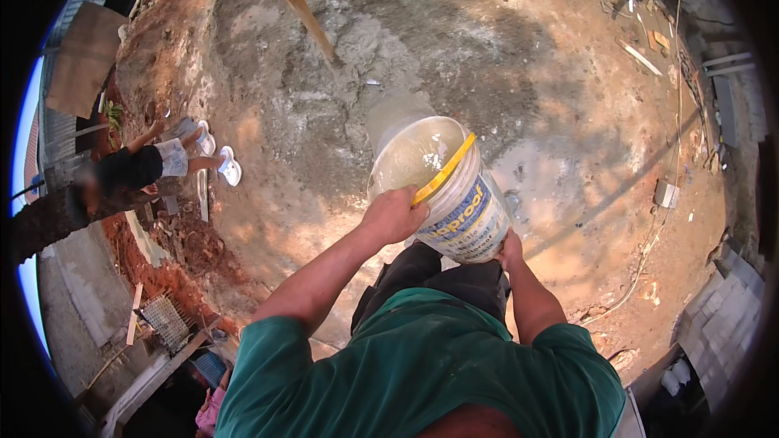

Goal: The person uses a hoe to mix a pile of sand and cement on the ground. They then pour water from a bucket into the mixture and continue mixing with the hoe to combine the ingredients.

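Note:
In front of my body I hold a white plastic bucket (479, 231) with blue and yellow print, tipped away from me. My left hand (395, 215) is closed on its near left rim, beside the yellow handle (445, 169). Low on the bucket's right side, near the base, my right hand (510, 250) grips it, with its fingers partly hidden. A greyish stream (395, 113) runs over the far lip. It falls onto a patch of wet grey mix (369, 53) on the ground. A wooden tool handle (310, 20) slants up out of that mix.
A person (146, 162) in white shoes is at the left, near reddish rubble (199, 247). On the right, a cable (649, 251) runs over the ground past a small pale block (667, 194). Wood scraps (643, 57) lie at the far right.

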